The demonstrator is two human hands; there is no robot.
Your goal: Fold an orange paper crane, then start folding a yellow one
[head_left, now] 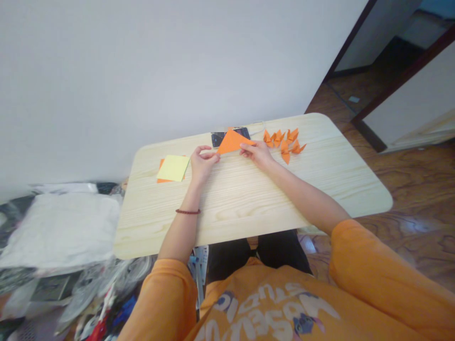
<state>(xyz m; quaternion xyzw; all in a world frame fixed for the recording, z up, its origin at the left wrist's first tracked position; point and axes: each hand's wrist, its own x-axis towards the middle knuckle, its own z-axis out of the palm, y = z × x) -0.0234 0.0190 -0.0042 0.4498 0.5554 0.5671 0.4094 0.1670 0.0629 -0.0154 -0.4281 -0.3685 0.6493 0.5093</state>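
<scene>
A triangle of orange origami paper (232,142) stands tilted up above the far part of the light wood table (249,208). My left hand (203,165) pinches its left corner between thumb and fingers. My right hand (258,154) holds its right corner the same way. Behind the paper lies a black smartphone (217,139), partly hidden by it. To the left of my left hand, a pale yellow paper square (173,168) rests on a stack of orange paper (160,171). Several folded orange paper cranes (282,142) sit to the right of my right hand.
A thin white cable (259,126) runs along the table's far edge. A white wall rises behind the table. Heaped cloth and plastic bags (60,232) lie on the left. A wooden floor and doorway (377,85) are on the right.
</scene>
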